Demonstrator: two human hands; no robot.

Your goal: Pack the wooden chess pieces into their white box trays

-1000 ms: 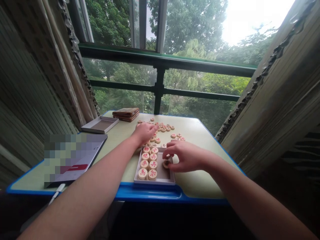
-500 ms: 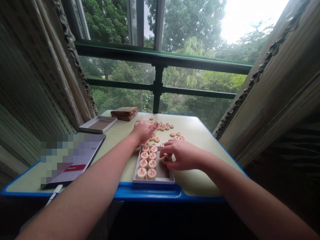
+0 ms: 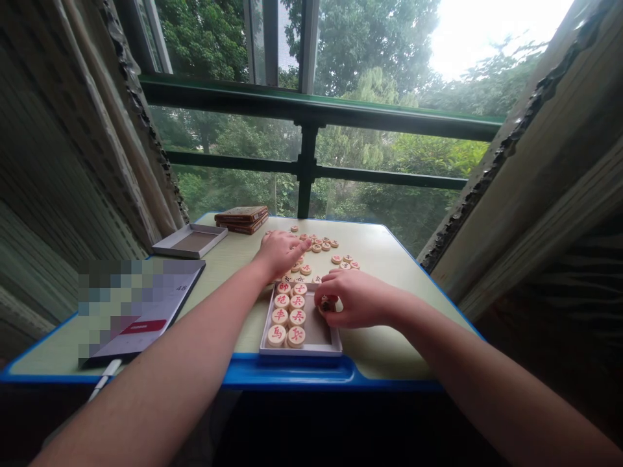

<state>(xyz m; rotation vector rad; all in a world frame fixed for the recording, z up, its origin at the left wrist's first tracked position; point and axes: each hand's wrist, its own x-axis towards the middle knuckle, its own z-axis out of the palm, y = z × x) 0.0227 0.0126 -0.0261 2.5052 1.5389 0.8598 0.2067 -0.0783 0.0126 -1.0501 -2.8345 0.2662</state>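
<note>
"what is your right hand [image 3: 360,298] doing?"

"its grip is narrow, thumb and fingers curled around a dark-marked piece [image 3: 327,305] at the right side of the open box [image 3: 316,335]."

"and beside it?"

"red-marked pieces [image 3: 296,317] stand in two columns along your box's left side."

"your left hand [image 3: 282,254]?"

"it lies over the worktop [image 3: 374,243], near loose pieces [image 3: 316,248] beyond the box; its fingertips seem to hide some, so i cannot tell whether your grip there holds anything."
</note>
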